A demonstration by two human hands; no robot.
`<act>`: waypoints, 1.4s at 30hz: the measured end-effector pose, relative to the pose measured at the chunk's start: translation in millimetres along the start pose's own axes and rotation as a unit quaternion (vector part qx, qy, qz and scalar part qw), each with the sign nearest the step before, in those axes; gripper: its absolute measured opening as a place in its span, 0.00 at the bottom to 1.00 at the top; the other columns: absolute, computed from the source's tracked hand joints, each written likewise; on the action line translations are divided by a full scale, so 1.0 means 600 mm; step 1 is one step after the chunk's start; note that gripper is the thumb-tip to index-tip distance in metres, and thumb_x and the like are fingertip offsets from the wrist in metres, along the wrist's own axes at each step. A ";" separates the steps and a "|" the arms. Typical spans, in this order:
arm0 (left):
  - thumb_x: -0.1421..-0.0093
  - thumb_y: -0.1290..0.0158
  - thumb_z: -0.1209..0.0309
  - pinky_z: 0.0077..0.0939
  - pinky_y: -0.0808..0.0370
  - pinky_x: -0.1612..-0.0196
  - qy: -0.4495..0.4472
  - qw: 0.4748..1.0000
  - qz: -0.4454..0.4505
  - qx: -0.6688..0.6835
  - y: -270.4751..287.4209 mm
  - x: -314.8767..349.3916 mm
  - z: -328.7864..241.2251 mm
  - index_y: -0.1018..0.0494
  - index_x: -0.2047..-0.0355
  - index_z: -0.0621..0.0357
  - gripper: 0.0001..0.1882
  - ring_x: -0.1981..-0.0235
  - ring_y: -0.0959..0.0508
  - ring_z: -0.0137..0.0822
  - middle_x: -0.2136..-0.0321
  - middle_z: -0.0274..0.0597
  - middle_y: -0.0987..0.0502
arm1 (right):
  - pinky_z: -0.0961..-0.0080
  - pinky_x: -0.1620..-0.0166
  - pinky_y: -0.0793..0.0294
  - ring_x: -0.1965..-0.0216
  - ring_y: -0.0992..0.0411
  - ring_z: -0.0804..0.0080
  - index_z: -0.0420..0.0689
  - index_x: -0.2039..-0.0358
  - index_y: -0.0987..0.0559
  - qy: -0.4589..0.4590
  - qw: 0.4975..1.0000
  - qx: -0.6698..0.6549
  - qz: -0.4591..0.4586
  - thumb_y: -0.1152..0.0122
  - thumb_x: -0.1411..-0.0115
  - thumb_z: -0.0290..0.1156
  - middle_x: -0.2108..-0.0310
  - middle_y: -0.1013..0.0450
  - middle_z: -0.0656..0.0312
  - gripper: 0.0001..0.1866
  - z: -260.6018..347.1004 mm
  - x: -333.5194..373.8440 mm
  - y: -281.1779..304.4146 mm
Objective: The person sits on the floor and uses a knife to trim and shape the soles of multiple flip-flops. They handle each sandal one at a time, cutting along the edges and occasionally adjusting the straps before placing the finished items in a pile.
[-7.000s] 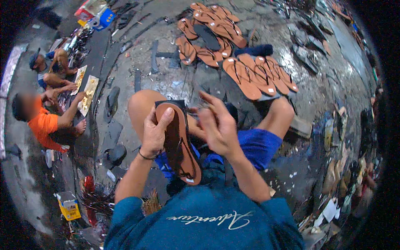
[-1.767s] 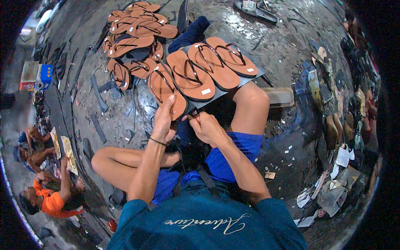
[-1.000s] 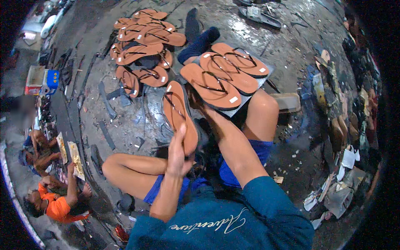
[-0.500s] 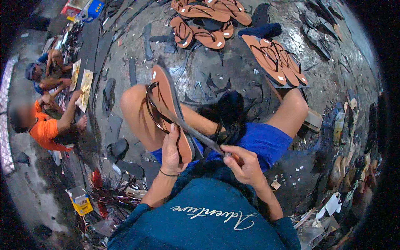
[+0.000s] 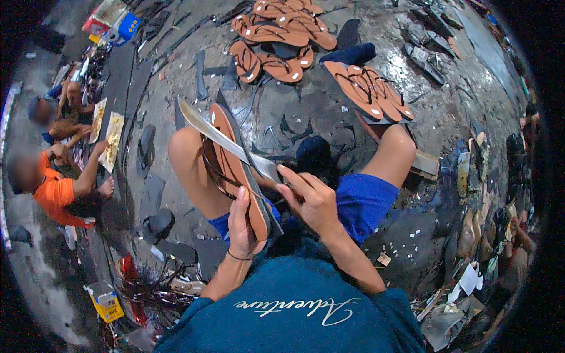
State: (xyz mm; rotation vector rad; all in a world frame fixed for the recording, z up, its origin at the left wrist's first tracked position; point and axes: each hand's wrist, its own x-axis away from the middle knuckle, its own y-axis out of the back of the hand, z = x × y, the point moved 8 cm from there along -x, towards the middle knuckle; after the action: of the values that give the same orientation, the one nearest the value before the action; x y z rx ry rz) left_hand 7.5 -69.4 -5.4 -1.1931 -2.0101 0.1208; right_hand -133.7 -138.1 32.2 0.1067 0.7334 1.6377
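Note:
A brown flip-flop [image 5: 255,207] with a dark, shiny strap stands in front of me, toe end away. My left hand [image 5: 243,228] grips it near the heel, thumb on the footbed. Dark sole material [image 5: 231,117] sticks out past its right edge, with a pointed tip beyond the toe. My right hand [image 5: 315,203] is closed around the handle of a long knife with a curved metal blade [image 5: 228,143]. The blade slants across the flip-flop toward the far left, its broad side showing. Most of the handle is hidden in my fingers. Whether blade and sole touch, I cannot tell.
Finished-looking brown flip-flops [image 5: 276,32] are heaped on the floor ahead. Others [image 5: 368,97] lie beyond my right knee. Black scraps [image 5: 294,123] litter the floor. Two people sit at the left, one in an orange shirt [image 5: 56,188]. A yellow box [image 5: 106,303] stands lower left.
My right hand has moved up and slightly left with the knife. The blade has turned from edge-on to broadside and now reaches past the flip-flop's toe. The whole view has shifted slightly.

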 end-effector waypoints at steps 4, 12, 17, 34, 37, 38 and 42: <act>0.35 0.54 0.48 0.20 0.34 0.84 0.006 0.996 0.000 0.094 -0.009 0.018 -0.011 0.32 0.63 0.50 0.19 0.81 0.31 0.26 0.76 0.33 0.31 | 0.71 0.72 0.23 0.74 0.23 0.64 0.52 0.54 0.20 0.043 0.999 0.003 -0.023 0.36 0.44 0.36 0.72 0.23 0.58 0.16 0.024 -0.057 -0.009; 0.38 0.44 0.59 0.30 0.29 0.52 0.007 0.941 0.123 -0.316 0.152 -0.051 0.122 0.31 0.47 0.65 0.25 0.56 0.27 0.40 0.53 0.45 0.26 | 0.70 0.72 0.32 0.74 0.34 0.77 0.38 0.72 0.24 -0.228 0.925 -0.268 0.144 0.41 0.39 0.51 0.78 0.28 0.62 0.24 -0.113 -0.121 -0.049; 0.37 0.44 0.67 0.25 0.25 0.60 -0.240 0.881 0.184 -0.363 -0.027 0.002 0.010 0.28 0.51 0.64 0.17 0.63 0.22 0.35 0.59 0.42 0.22 | 0.70 0.70 0.31 0.75 0.33 0.75 0.38 0.71 0.26 -0.126 0.971 -0.133 0.152 0.33 0.45 0.50 0.80 0.29 0.61 0.25 -0.097 -0.069 -0.002; 0.35 0.47 0.67 0.23 0.25 0.63 -0.205 0.940 0.075 -0.262 -0.060 -0.061 -0.085 0.27 0.56 0.60 0.11 0.65 0.22 0.27 0.63 0.36 0.22 | 0.75 0.71 0.31 0.75 0.37 0.81 0.39 0.68 0.22 -0.183 0.954 -0.232 0.059 0.30 0.46 0.45 0.79 0.29 0.66 0.21 -0.052 -0.005 0.027; 0.36 0.46 0.70 0.18 0.25 0.68 -0.257 0.934 0.111 -0.222 -0.054 -0.080 -0.085 0.27 0.59 0.61 0.09 0.71 0.23 0.24 0.67 0.36 0.21 | 0.70 0.62 0.25 0.70 0.25 0.70 0.39 0.59 0.21 -0.195 0.952 -0.225 0.077 0.30 0.47 0.48 0.70 0.21 0.56 0.25 -0.048 -0.007 0.033; 0.37 0.45 0.71 0.18 0.25 0.67 -0.267 0.927 0.113 -0.239 -0.044 -0.089 -0.086 0.27 0.59 0.62 0.08 0.70 0.23 0.24 0.67 0.35 0.22 | 0.70 0.62 0.25 0.70 0.25 0.70 0.39 0.59 0.21 -0.187 0.953 -0.226 0.075 0.31 0.47 0.47 0.70 0.21 0.56 0.25 -0.041 -0.010 0.035; 0.37 0.45 0.71 0.20 0.25 0.65 -0.198 0.952 0.101 -0.212 -0.057 -0.086 -0.071 0.27 0.58 0.61 0.10 0.69 0.23 0.25 0.66 0.35 0.22 | 0.78 0.70 0.30 0.74 0.35 0.84 0.40 0.68 0.22 -0.194 0.941 -0.271 0.054 0.30 0.45 0.43 0.77 0.28 0.69 0.18 -0.051 -0.005 0.043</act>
State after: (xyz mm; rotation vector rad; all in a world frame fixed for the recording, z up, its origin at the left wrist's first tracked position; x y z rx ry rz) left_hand 25.0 -141.1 9.5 -1.7630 -2.3284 0.0290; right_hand -169.2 -153.5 22.4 0.0715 -0.0373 1.7977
